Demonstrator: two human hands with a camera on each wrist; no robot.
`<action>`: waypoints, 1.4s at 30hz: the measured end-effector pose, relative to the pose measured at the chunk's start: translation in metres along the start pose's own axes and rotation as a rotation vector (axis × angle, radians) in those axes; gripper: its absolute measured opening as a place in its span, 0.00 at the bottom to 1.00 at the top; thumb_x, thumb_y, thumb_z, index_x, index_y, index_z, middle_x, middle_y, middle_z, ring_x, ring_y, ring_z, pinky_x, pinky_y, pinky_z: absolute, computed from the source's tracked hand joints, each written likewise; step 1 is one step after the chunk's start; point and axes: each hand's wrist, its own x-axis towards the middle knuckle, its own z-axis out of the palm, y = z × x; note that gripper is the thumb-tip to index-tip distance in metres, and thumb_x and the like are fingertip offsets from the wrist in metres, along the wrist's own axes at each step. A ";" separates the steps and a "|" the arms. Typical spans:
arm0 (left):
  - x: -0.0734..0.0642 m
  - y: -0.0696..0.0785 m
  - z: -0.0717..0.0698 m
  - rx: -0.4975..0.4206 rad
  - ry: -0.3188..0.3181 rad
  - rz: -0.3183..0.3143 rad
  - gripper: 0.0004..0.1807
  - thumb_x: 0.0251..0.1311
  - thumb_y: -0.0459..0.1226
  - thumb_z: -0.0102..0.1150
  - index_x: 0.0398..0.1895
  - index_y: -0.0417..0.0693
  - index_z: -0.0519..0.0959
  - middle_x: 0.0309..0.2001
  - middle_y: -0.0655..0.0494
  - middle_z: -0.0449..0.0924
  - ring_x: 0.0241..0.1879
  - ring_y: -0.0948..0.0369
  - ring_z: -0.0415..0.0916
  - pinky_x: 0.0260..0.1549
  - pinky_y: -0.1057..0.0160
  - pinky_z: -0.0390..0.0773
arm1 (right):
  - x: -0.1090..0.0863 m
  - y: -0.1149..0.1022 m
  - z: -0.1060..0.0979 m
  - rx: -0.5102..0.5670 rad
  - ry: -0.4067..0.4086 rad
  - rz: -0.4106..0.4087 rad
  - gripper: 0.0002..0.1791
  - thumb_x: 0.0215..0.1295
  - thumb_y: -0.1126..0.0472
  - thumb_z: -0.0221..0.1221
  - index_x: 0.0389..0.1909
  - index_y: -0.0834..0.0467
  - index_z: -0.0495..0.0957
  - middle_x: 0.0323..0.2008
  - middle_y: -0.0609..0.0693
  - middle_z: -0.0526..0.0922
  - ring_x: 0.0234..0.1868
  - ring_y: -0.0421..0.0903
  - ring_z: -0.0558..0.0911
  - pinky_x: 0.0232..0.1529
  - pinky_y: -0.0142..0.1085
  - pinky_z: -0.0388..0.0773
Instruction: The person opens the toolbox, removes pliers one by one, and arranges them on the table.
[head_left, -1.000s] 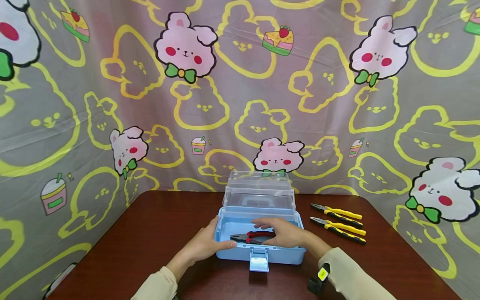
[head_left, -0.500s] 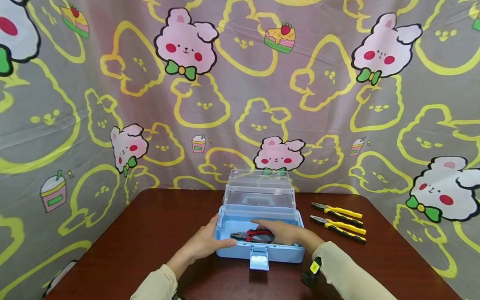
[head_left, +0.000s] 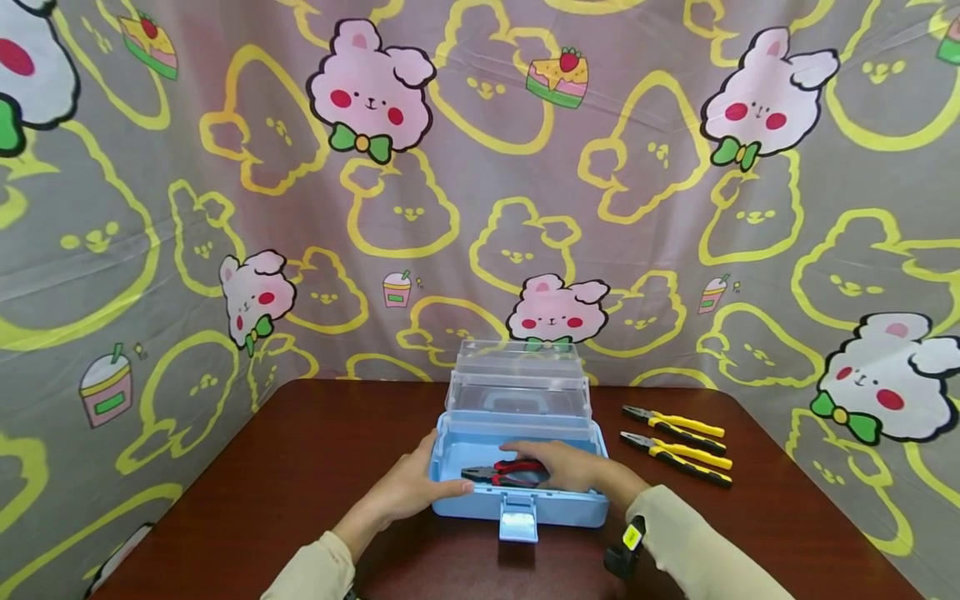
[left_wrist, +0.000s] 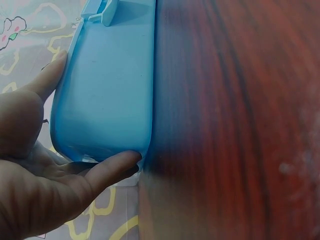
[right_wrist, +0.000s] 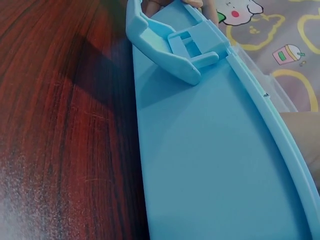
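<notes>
An open light-blue toolbox (head_left: 566, 508) with a clear lid (head_left: 517, 396) tilted back sits at the table's middle. My left hand (head_left: 405, 485) grips its left end, thumb along the front rim; the left wrist view shows the fingers round the end of the toolbox (left_wrist: 107, 85). Inside the box lie pliers (head_left: 504, 473) with black jaws and red-black handles, jaws pointing left. My right hand (head_left: 572, 467) reaches in and holds them by the handle ends, which it hides. In the right wrist view, the toolbox front (right_wrist: 215, 160) covers most of that hand.
Two yellow-black pliers, the farther pair (head_left: 690, 426) and the nearer pair (head_left: 693, 454), lie right of the toolbox on the dark wooden table (head_left: 337, 433). The latch (head_left: 518, 527) hangs open at the front. A patterned curtain (head_left: 480, 183) stands behind and at both sides.
My right hand has lowered into the toolbox and closed round the handles of the red-black pliers. The left hand keeps its place on the box end.
</notes>
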 end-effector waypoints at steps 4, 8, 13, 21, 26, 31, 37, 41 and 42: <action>0.000 0.001 -0.001 -0.004 -0.005 0.002 0.66 0.56 0.57 0.76 0.83 0.37 0.44 0.72 0.32 0.66 0.62 0.43 0.74 0.60 0.36 0.72 | -0.001 -0.001 0.000 -0.014 0.023 -0.026 0.41 0.65 0.70 0.69 0.77 0.54 0.64 0.61 0.52 0.80 0.58 0.48 0.78 0.60 0.51 0.75; 0.000 0.001 -0.001 -0.015 -0.011 0.004 0.66 0.56 0.57 0.76 0.83 0.37 0.43 0.72 0.31 0.64 0.62 0.42 0.74 0.60 0.36 0.71 | -0.002 -0.003 -0.001 -0.026 0.058 -0.042 0.43 0.63 0.70 0.71 0.77 0.56 0.64 0.59 0.52 0.81 0.58 0.50 0.79 0.60 0.51 0.76; -0.001 0.001 -0.001 0.001 -0.006 -0.006 0.66 0.56 0.57 0.76 0.82 0.36 0.44 0.73 0.32 0.64 0.64 0.42 0.72 0.61 0.35 0.69 | -0.004 -0.005 -0.002 -0.001 0.085 -0.044 0.42 0.63 0.71 0.71 0.77 0.58 0.65 0.62 0.55 0.80 0.62 0.53 0.77 0.62 0.53 0.74; 0.000 0.000 0.000 0.008 -0.002 -0.003 0.64 0.57 0.55 0.76 0.82 0.36 0.44 0.72 0.32 0.65 0.63 0.42 0.73 0.60 0.34 0.69 | -0.006 -0.006 -0.004 0.099 0.078 -0.030 0.38 0.66 0.70 0.68 0.76 0.57 0.66 0.66 0.56 0.77 0.66 0.54 0.74 0.66 0.56 0.69; 0.001 -0.001 0.000 0.006 -0.002 0.004 0.63 0.58 0.54 0.76 0.82 0.37 0.45 0.70 0.33 0.69 0.60 0.45 0.76 0.60 0.35 0.70 | -0.010 -0.008 -0.006 0.178 0.096 -0.008 0.38 0.67 0.68 0.68 0.76 0.55 0.68 0.65 0.50 0.79 0.66 0.52 0.74 0.66 0.56 0.69; 0.001 -0.001 0.001 0.009 0.006 -0.014 0.63 0.57 0.55 0.76 0.82 0.39 0.46 0.69 0.35 0.69 0.58 0.46 0.77 0.60 0.35 0.71 | -0.017 -0.012 -0.010 0.252 0.100 -0.004 0.38 0.68 0.68 0.68 0.77 0.53 0.66 0.64 0.47 0.80 0.66 0.50 0.74 0.65 0.56 0.69; 0.002 -0.001 0.001 0.008 0.008 -0.011 0.64 0.55 0.56 0.77 0.82 0.39 0.46 0.70 0.35 0.69 0.58 0.46 0.77 0.59 0.36 0.72 | -0.026 -0.016 -0.015 0.251 0.101 -0.022 0.38 0.69 0.66 0.67 0.77 0.47 0.66 0.66 0.48 0.78 0.66 0.49 0.74 0.63 0.53 0.71; 0.001 -0.001 0.001 0.008 0.006 -0.003 0.64 0.55 0.57 0.76 0.82 0.39 0.46 0.69 0.35 0.70 0.58 0.47 0.78 0.59 0.36 0.73 | -0.030 -0.018 -0.018 0.239 0.107 -0.046 0.39 0.70 0.65 0.67 0.79 0.49 0.63 0.68 0.51 0.76 0.69 0.52 0.71 0.64 0.57 0.70; 0.001 -0.001 0.001 0.006 0.006 -0.002 0.64 0.55 0.57 0.76 0.82 0.39 0.46 0.69 0.35 0.70 0.58 0.47 0.78 0.59 0.37 0.73 | -0.031 -0.019 -0.019 0.241 0.110 -0.048 0.40 0.70 0.64 0.67 0.79 0.50 0.62 0.68 0.52 0.76 0.70 0.53 0.70 0.64 0.58 0.69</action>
